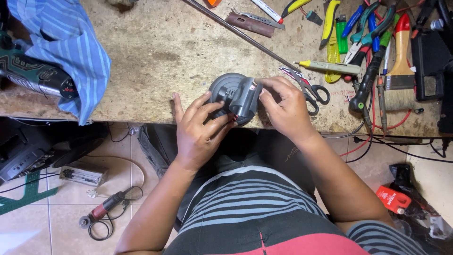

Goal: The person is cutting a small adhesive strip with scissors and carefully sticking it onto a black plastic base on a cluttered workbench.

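Grey housing (pixel 236 97): our left hand (pixel 200 130) grips it from 7 o'clock, right hand (pixel 285 108) from 3 o'clock, equally near.

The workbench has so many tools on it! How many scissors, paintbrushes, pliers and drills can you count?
Scissors: 1
Paintbrush: 1
Pliers: 1 pair clearly seen, with blue-green handles; other handles in the pile are too tangled to tell
Cordless drill: 1, partly under the blue striped cloth
Total: 4

Both hands, left and right, hold a grey round tool part.

Matt grey plastic housing (pixel 236 97), rough wooden bench (pixel 165 52)
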